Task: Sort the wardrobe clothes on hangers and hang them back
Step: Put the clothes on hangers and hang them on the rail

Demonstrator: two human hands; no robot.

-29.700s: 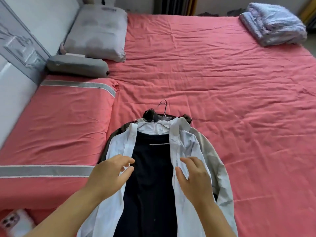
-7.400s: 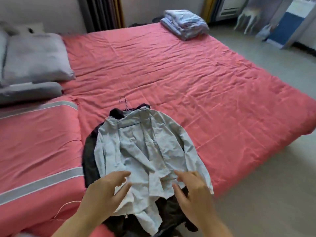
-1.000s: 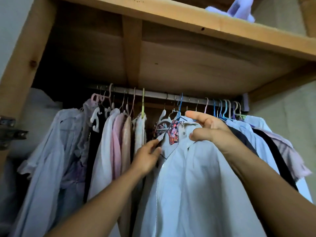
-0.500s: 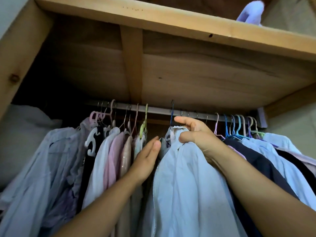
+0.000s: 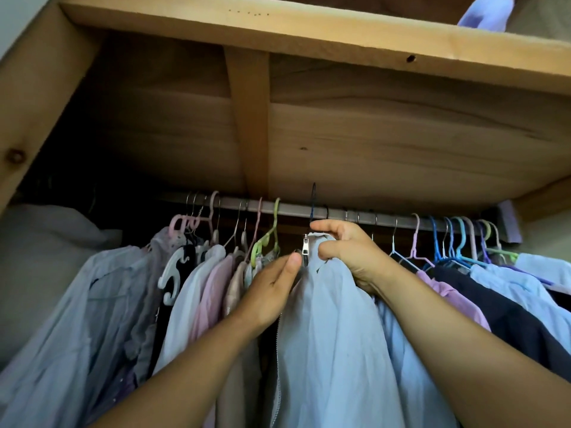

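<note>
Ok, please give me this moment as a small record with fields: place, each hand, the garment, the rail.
place: wooden wardrobe, seen from below
right hand: grips the collar of the pale blue jacket
left hand: fingers straight, pressing the neighbouring clothes aside
jacket hook: dark, raised at the rail; whether it hangs there, cannot tell
rail: crowded with hangers on both sides

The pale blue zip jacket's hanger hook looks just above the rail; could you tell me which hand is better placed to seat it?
Right. The right hand already grips the pale blue zip jacket at its collar, directly under the dark hook at the rail. The left hand lies open against the neighbouring clothes.
</note>
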